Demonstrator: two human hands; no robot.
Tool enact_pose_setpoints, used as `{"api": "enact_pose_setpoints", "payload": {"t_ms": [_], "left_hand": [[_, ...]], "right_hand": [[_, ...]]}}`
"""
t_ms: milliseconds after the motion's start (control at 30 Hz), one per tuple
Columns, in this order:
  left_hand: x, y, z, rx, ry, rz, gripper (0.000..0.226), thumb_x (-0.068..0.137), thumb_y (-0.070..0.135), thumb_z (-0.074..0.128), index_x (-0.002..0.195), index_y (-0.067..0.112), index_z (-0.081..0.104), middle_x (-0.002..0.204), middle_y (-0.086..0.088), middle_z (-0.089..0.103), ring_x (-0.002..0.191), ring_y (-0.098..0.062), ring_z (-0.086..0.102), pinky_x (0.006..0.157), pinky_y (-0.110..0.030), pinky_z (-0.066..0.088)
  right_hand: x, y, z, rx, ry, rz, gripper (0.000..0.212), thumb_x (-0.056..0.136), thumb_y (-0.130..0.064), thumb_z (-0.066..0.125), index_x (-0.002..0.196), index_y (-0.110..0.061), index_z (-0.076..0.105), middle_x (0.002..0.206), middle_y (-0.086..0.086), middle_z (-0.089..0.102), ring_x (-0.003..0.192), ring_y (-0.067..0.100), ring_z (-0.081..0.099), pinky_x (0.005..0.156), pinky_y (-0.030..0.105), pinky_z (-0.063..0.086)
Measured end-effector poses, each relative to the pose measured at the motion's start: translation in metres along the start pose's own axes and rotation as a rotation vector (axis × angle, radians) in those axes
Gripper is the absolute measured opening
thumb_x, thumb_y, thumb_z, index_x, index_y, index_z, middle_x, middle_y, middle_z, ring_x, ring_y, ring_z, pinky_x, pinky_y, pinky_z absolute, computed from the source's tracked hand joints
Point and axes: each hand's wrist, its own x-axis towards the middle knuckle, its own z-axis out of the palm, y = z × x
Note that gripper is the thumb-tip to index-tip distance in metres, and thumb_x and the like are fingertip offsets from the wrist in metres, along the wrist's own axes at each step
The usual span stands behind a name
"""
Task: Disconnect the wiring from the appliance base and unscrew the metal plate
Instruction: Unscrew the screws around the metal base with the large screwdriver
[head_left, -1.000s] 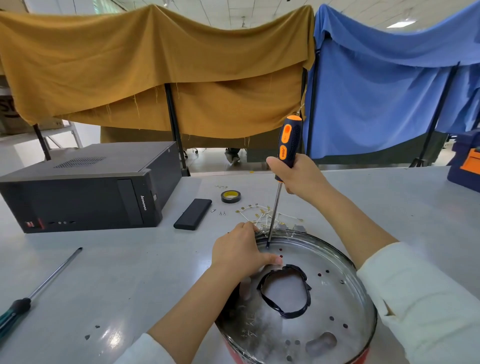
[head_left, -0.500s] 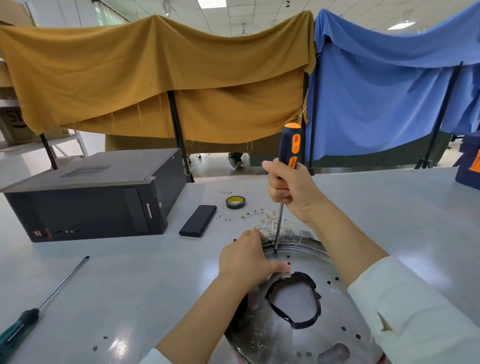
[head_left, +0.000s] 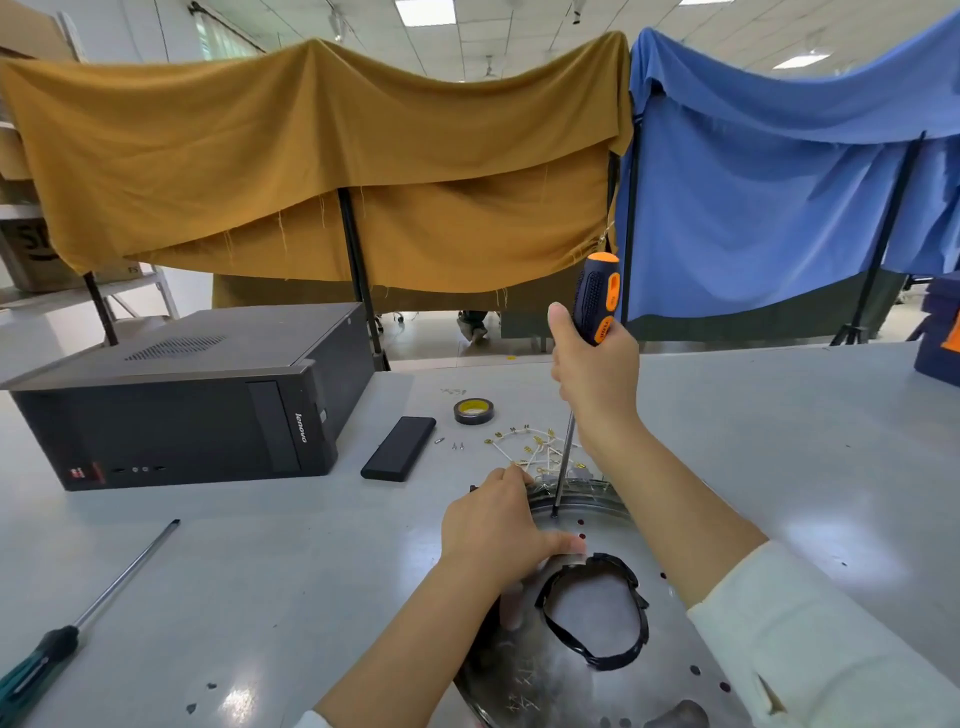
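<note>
Since 1 s ago the black-and-orange-handled screwdriver (head_left: 592, 332) turns in the right hand's (head_left: 597, 379) clenched grip (tip stays on a screw). Left hand (head_left: 498, 525) lies flat, steadying the round shiny metal plate (head_left: 597, 675) on the grey table (head_left: 260, 571); unscrewing underway, prob. loosening.

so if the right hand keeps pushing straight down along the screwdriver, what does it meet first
The right hand holds the screwdriver upright, tip already on the metal plate near its far rim, seemingly at a screw, so the plate comes first.
</note>
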Motion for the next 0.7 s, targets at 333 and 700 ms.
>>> {"api": "enact_pose_setpoints", "payload": {"t_ms": [333, 700], "left_hand": [[0.000, 0.000, 0.001, -0.004, 0.006, -0.005, 0.091, 0.052, 0.081, 0.061, 0.125, 0.029, 0.042, 0.125, 0.013, 0.051, 0.108, -0.012, 0.056, 0.075, -0.027, 0.038], [-0.001, -0.002, 0.001, -0.013, 0.015, 0.006, 0.089, 0.051, 0.082, 0.060, 0.122, 0.031, 0.043, 0.123, 0.013, 0.052, 0.107, -0.013, 0.056, 0.073, -0.027, 0.036]], "right_hand": [[-0.011, -0.006, -0.001, 0.039, -0.287, -0.009, 0.026, 0.089, -0.017, 0.060, 0.071, -0.018, 0.042, 0.054, -0.006, 0.040, 0.042, 0.009, 0.035, 0.039, 0.019, 0.032], [0.005, -0.021, -0.007, 0.240, -0.333, 0.071, 0.027, 0.086, -0.016, 0.063, 0.072, -0.019, 0.041, 0.049, -0.006, 0.036, 0.040, 0.009, 0.029, 0.040, 0.022, 0.026]]}}
